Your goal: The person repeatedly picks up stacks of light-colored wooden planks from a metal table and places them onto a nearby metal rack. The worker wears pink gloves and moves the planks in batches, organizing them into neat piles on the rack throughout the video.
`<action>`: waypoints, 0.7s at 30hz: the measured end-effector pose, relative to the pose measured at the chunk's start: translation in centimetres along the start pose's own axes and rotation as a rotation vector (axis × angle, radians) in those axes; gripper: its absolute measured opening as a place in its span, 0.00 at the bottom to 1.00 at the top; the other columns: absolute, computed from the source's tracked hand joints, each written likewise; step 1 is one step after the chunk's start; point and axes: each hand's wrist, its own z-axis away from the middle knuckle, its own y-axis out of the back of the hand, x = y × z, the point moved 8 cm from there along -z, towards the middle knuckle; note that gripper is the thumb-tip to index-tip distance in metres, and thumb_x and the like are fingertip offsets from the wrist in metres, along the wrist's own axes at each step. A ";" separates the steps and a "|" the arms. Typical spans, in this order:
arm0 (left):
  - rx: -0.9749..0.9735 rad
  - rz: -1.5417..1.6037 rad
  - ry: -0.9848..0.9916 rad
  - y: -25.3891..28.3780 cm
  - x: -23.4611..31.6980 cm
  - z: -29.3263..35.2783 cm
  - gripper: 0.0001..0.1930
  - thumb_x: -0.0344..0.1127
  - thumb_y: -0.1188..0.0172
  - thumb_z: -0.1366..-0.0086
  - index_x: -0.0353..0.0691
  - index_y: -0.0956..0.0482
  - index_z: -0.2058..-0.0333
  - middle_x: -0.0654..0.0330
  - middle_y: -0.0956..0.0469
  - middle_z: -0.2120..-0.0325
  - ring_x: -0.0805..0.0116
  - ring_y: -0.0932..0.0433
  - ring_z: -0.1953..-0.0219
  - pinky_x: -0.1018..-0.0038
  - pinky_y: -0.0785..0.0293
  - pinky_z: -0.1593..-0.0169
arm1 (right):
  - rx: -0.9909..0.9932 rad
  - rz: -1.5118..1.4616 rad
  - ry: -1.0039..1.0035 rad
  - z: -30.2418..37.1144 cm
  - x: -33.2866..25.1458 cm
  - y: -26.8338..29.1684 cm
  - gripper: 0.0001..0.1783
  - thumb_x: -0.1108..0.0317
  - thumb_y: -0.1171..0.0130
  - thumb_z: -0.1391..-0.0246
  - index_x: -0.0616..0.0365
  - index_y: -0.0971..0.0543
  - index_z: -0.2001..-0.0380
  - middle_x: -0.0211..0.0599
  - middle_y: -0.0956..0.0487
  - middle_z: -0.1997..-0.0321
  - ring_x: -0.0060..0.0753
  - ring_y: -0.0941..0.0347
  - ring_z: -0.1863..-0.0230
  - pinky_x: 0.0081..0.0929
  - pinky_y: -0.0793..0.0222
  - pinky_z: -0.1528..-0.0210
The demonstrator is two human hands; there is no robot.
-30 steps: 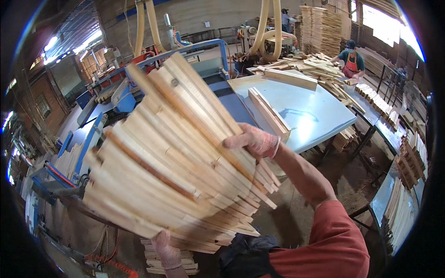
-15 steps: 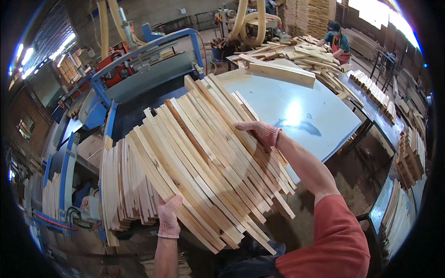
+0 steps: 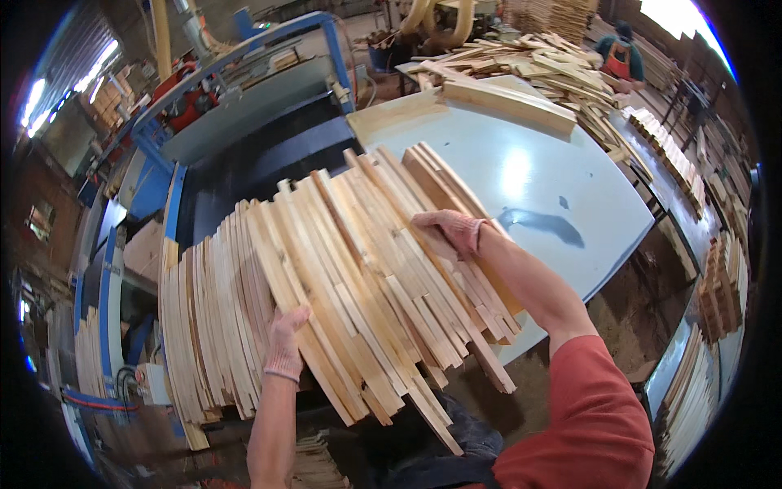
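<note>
A wide bundle of light wooden strips [image 3: 358, 269] is squeezed lengthwise between my two gloved hands, its ends uneven. My left hand [image 3: 287, 338] presses on the left side of the bundle, thumb on top. On the opposite side my right hand [image 3: 453, 230] clasps the outermost strips, its fingers partly hidden below the edge. Against the left of the bundle stands a row of similar strips [image 3: 208, 326] on the machine's dark bed [image 3: 261, 163].
A pale shiny table [image 3: 538, 175] adjoins on the right, with a thick wooden beam [image 3: 509, 106] along its far edge. Behind it lies a heap of loose boards [image 3: 554, 69]. A blue machine frame [image 3: 338, 61] arches over the bed. Another person [image 3: 621, 57] stands at the far right.
The bundle has come down and leftward, closer to the row of strips on the bed. Both hands keep their hold. My view has shifted slightly, and the other person has turned.
</note>
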 end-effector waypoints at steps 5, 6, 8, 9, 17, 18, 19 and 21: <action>-0.037 0.009 0.099 -2.2 -0.9 -4.7 0.31 0.39 0.33 0.36 0.32 0.28 0.37 0.52 0.20 0.48 0.57 0.22 0.42 0.61 0.26 0.34 | 0.079 0.060 0.057 -2.3 -0.6 3.8 0.21 0.53 0.30 0.40 0.60 0.16 0.53 0.47 0.12 0.55 0.40 0.16 0.62 0.41 0.16 0.55; -0.020 -0.027 0.103 -1.7 -1.1 -5.4 0.34 0.41 0.31 0.36 0.33 0.29 0.35 0.50 0.21 0.46 0.56 0.22 0.41 0.60 0.26 0.33 | 0.104 0.035 0.079 -2.1 -0.9 3.5 0.22 0.53 0.29 0.40 0.60 0.16 0.53 0.47 0.13 0.56 0.41 0.16 0.62 0.40 0.17 0.54; -0.112 0.012 0.119 -1.7 -1.5 -7.1 0.35 0.44 0.31 0.35 0.33 0.29 0.34 0.50 0.21 0.44 0.56 0.22 0.40 0.59 0.26 0.34 | 0.170 0.157 0.016 -4.8 -0.6 5.5 0.30 0.49 0.27 0.44 0.61 0.18 0.47 0.52 0.16 0.46 0.50 0.19 0.52 0.61 0.23 0.47; -0.103 0.006 0.122 -0.8 -1.6 -7.9 0.35 0.46 0.31 0.34 0.33 0.28 0.34 0.50 0.21 0.43 0.56 0.22 0.40 0.59 0.26 0.34 | 0.167 0.185 0.002 -4.6 -1.2 4.2 0.31 0.49 0.27 0.44 0.60 0.19 0.46 0.52 0.17 0.45 0.50 0.20 0.50 0.64 0.25 0.46; 0.108 -0.366 0.089 2.2 1.4 -11.4 0.47 0.60 0.31 0.32 0.32 0.36 0.27 0.47 0.26 0.35 0.55 0.25 0.34 0.64 0.28 0.31 | 0.260 0.218 0.045 -2.3 -3.2 -0.3 0.29 0.49 0.26 0.45 0.56 0.18 0.48 0.47 0.16 0.50 0.43 0.19 0.51 0.63 0.25 0.49; 0.201 -0.496 0.073 1.8 2.5 -11.1 0.49 0.60 0.31 0.32 0.32 0.38 0.26 0.46 0.27 0.32 0.55 0.26 0.32 0.65 0.30 0.30 | 0.261 0.200 0.032 -3.8 -2.8 1.4 0.27 0.49 0.26 0.45 0.55 0.18 0.49 0.46 0.15 0.52 0.41 0.19 0.53 0.61 0.24 0.50; 0.104 -0.507 0.046 0.3 3.3 -10.4 0.48 0.58 0.31 0.32 0.32 0.39 0.25 0.45 0.28 0.32 0.53 0.26 0.32 0.64 0.30 0.29 | 0.256 0.182 0.008 -4.7 -2.3 2.5 0.26 0.49 0.26 0.45 0.54 0.18 0.50 0.44 0.15 0.53 0.40 0.19 0.54 0.58 0.23 0.51; -0.069 -0.530 -0.012 -2.0 6.0 -7.5 0.47 0.54 0.31 0.31 0.31 0.40 0.25 0.43 0.29 0.31 0.49 0.27 0.31 0.62 0.32 0.27 | 0.234 0.166 0.013 -5.0 -1.6 1.4 0.24 0.50 0.26 0.45 0.54 0.17 0.52 0.41 0.15 0.56 0.38 0.19 0.58 0.51 0.23 0.56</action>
